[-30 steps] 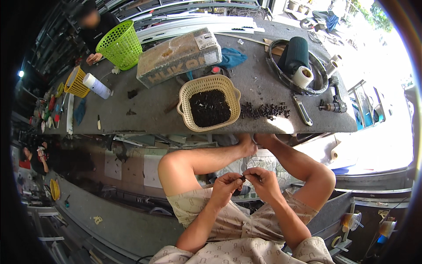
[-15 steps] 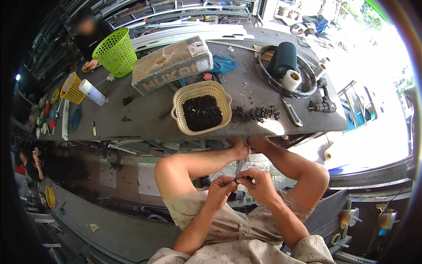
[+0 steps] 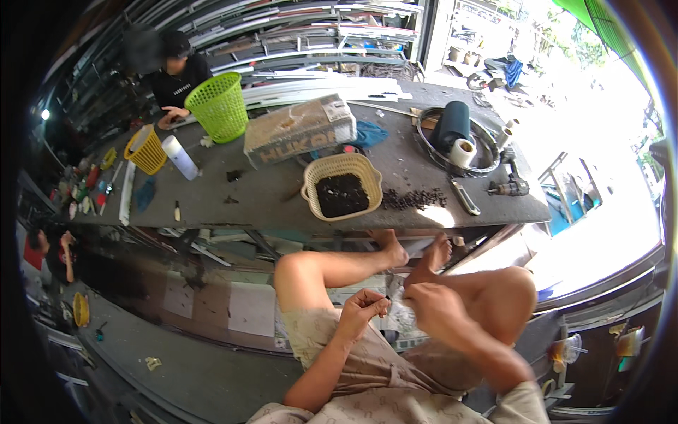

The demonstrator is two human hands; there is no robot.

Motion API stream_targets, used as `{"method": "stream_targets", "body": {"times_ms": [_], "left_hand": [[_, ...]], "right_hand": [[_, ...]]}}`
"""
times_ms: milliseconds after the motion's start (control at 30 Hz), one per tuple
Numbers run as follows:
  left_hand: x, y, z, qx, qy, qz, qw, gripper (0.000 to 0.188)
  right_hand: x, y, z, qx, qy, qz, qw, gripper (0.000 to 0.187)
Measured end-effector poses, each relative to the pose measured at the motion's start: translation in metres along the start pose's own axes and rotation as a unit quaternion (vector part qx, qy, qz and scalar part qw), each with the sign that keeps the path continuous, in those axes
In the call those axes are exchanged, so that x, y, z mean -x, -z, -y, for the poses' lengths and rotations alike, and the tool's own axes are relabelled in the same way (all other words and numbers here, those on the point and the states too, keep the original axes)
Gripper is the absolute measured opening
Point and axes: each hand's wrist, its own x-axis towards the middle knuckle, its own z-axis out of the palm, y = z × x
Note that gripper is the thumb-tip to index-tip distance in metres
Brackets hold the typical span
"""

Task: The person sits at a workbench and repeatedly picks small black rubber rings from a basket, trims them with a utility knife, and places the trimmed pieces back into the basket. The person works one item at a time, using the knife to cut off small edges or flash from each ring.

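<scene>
Above my lap, my left hand (image 3: 361, 313) pinches a small black piece (image 3: 388, 299) between thumb and fingertips. My right hand (image 3: 432, 305) is a little to the right, apart from the left and smeared by motion, so its fingers cannot be read. On the table beyond my knees stands a cream plastic basket (image 3: 376, 185) with a heap of small black parts (image 3: 342, 196) inside. Beside it, to the right, lies a loose pile of similar small black pieces (image 3: 415, 198).
A long carton (image 3: 300, 131), a green basket (image 3: 217, 106), a yellow basket (image 3: 147, 152) and a spray can (image 3: 180, 157) occupy the table's left half. To the right are a utility knife (image 3: 466, 197), a drill (image 3: 511, 181) and a black roll (image 3: 453, 126). Another person (image 3: 180, 78) sits across the table.
My hands have come apart: the right has moved off to the right, while the left still pinches a small piece. My feet have spread, and the whole view has shifted slightly.
</scene>
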Motion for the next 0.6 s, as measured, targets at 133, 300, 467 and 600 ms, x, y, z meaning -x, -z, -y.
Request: {"method": "stream_targets", "body": {"times_ms": [133,300,467,600], "left_hand": [[-0.003,0.008,-0.041,-0.038,-0.008,-0.067,0.997,0.009],[-0.045,-0.002,-0.110,-0.020,-0.091,-0.094,0.991,0.011],[-0.106,0.009,-0.168,-0.166,-0.160,-0.139,0.963,0.019],[-0.150,0.038,-0.193,-0.281,-0.197,-0.157,0.926,0.024]], "right_hand": [[0.025,0.139,-0.019,-0.053,0.148,-0.237,0.959,0.012],[-0.016,0.189,-0.057,-0.192,0.000,-0.265,0.945,0.008],[-0.122,0.123,-0.105,-0.244,-0.043,-0.221,0.943,0.013],[-0.185,0.070,-0.141,-0.323,0.055,-0.177,0.928,0.013]]}}
